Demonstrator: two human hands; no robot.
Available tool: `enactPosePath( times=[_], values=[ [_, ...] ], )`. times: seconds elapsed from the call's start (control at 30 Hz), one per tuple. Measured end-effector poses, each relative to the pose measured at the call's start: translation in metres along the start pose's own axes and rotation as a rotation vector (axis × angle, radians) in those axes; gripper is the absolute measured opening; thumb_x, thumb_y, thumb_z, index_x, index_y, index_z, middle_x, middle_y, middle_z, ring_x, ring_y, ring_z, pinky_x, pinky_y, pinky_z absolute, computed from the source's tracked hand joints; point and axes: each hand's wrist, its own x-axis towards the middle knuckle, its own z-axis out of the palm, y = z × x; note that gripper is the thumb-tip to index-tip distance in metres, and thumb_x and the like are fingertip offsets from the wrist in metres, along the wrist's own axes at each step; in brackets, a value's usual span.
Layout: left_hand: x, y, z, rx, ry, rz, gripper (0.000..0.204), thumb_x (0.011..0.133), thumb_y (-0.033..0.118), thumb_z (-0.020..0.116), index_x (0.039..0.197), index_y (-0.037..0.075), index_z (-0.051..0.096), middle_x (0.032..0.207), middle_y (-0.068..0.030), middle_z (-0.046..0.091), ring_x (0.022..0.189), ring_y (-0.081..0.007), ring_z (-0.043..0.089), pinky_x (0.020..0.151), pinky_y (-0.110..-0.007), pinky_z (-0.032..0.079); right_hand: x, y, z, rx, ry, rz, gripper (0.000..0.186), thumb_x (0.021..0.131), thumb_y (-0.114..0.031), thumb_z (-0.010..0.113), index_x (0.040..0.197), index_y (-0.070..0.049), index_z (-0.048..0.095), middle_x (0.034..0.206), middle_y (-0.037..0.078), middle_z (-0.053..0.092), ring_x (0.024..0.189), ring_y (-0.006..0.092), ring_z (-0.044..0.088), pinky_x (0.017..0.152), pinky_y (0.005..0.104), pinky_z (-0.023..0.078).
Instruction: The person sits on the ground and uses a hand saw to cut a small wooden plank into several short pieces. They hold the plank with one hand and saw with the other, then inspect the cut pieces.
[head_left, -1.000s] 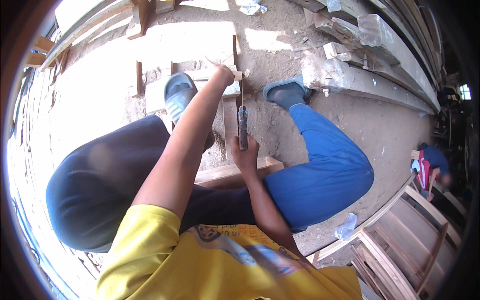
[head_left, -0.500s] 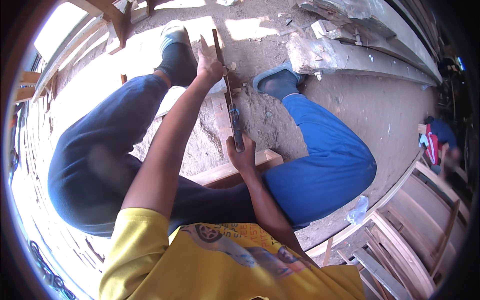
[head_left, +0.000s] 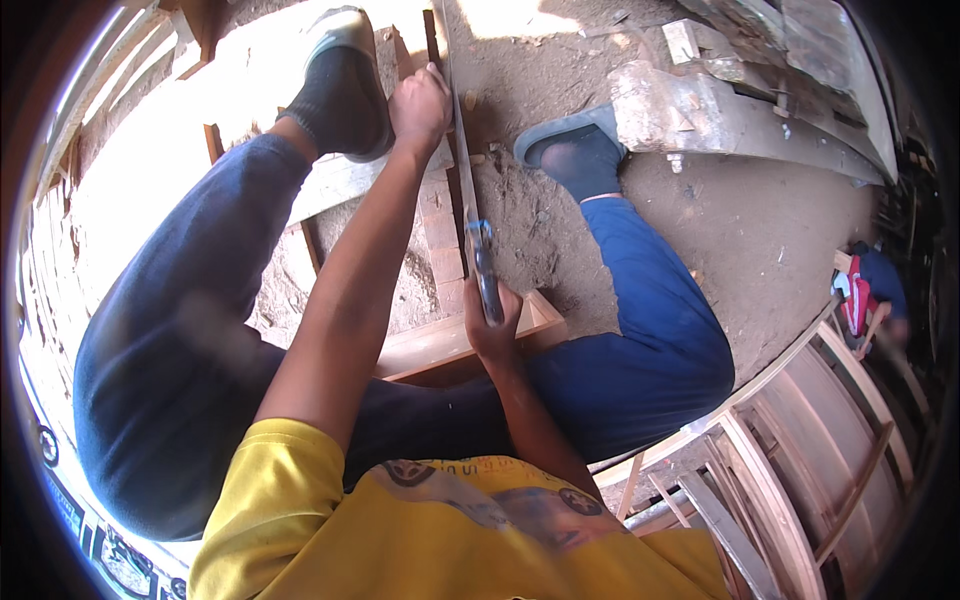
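My right hand is wrapped round the dark handle of a handsaw, with blue cord tied where handle meets blade. Its long thin blade points away from me, along the edge of a wooden board. Farther up, my left hand is closed over the board near the blade, its fingertips partly hidden. Beside that hand, my left foot in a slide sandal rests on the wood. Where the teeth meet the wood cannot be made out.
A wooden frame lies between my legs. My right foot stands on the dirt floor by a heavy, rough timber. Curved wooden furniture parts stand at the lower right. Another person is at the far right.
My right hand and the saw have come slightly toward me. My left hand, its fingers extended before, is now curled on the board. The whole view has shifted a little.
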Motion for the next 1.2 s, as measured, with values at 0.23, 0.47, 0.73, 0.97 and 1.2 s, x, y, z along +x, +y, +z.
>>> enactPosePath(
  times=[0.23,0.47,0.73,0.97,1.2],
  values=[
    [0.007,-0.006,0.000,-0.075,0.034,0.036,0.021,0.084,0.008,0.050,0.101,-0.003,0.052,0.088,-0.0267,0.065,0.083,-0.0441,0.064,0.075,-0.050,0.053,0.011,-0.007,-0.004,-0.031,-0.023,-0.008,0.018,0.085,-0.002,0.061,0.070,-0.001,0.051,0.055,0.001,0.046,0.051,0.0064,0.042,0.047,0.0286,0.035],
    [0.032,-0.009,-0.053,0.183,-0.430,0.505,0.022,0.081,0.015,0.059,0.098,0.002,0.063,0.096,-0.0207,0.067,0.093,-0.0355,0.066,0.084,-0.044,0.053,0.015,-0.015,-0.009,0.007,0.053,0.037,0.022,0.084,-0.005,0.063,0.067,0.000,0.049,0.053,0.003,0.047,0.049,0.0079,0.044,0.045,0.0310,0.035],
    [0.001,-0.017,-0.073,0.032,-0.491,0.636,0.023,0.084,0.028,0.067,0.093,0.007,0.071,0.083,-0.0158,0.069,0.078,-0.0313,0.068,0.071,-0.038,0.054,0.012,-0.014,-0.013,-0.068,0.004,0.004,0.015,0.085,-0.005,0.061,0.074,0.002,0.055,0.055,0.005,0.048,0.049,0.0096,0.044,0.046,0.0311,0.036],
    [-0.001,-0.036,-0.064,-0.009,-0.363,0.716,0.023,0.083,0.028,0.070,0.087,0.005,0.072,0.075,-0.0165,0.066,0.074,-0.0316,0.066,0.068,-0.038,0.053,0.001,-0.009,-0.015,-0.044,-0.039,-0.011,0.018,0.084,-0.004,0.060,0.070,-0.001,0.051,0.054,0.007,0.048,0.047,0.0120,0.046,0.045,0.0319,0.035],
    [-0.005,-0.019,-0.073,-0.003,-0.513,0.574,0.026,0.079,0.029,0.073,0.085,0.004,0.069,0.076,-0.0161,0.065,0.074,-0.0330,0.066,0.067,-0.039,0.052,0.020,-0.007,-0.003,-0.040,0.038,-0.252,0.022,0.083,-0.004,0.061,0.065,-0.001,0.048,0.051,0.009,0.046,0.043,0.0178,0.047,0.045,0.0344,0.036]
  ],
)
